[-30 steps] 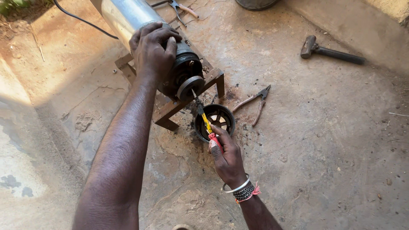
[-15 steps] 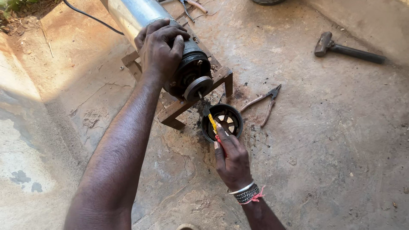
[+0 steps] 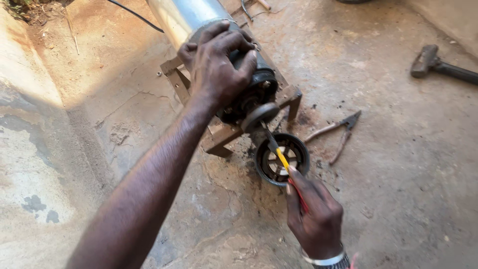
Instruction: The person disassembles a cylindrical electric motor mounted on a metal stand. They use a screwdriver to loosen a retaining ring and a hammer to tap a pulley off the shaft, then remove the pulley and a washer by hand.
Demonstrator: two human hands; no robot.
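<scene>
Bright daylight, soft shadows, slight motion blur

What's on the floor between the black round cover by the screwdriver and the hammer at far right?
In the head view, a pair of pliers lies on the concrete between the black round cover and the hammer. The rest of that stretch is bare, stained floor.

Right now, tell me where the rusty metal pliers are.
In the head view, the rusty metal pliers lie open on the concrete floor, right of the black round cap and below-left of the hammer.
</scene>
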